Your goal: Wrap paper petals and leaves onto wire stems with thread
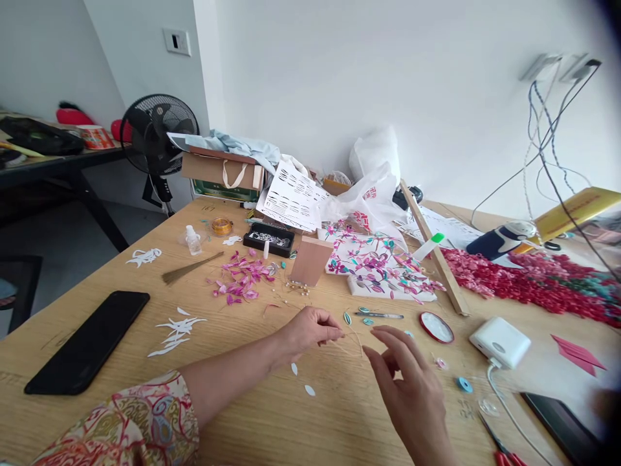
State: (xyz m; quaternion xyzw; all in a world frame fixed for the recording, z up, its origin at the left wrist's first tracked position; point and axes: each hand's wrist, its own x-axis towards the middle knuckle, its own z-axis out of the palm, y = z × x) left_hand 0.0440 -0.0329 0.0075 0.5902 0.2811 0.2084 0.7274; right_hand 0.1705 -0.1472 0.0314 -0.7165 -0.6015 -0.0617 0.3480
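Note:
My left hand is closed in a pinch on a thin pale strand, which looks like thread or fine wire. The strand loops out to the right of the fingertips. Just above it is a small teal leaf; I cannot tell whether the two are joined. To the right, my right hand is open, its thumb and forefinger apart beside the strand's loop. Small white leaf-shaped pieces lie on the table below my left hand. Beyond the hands are a pen and another teal leaf.
A wooden block stands behind pink petals. Purple flower sprigs rest on white foam. A red-rimmed dish, a white charger, a blue spool and scissors lie rightward. A black phone-like slab lies left.

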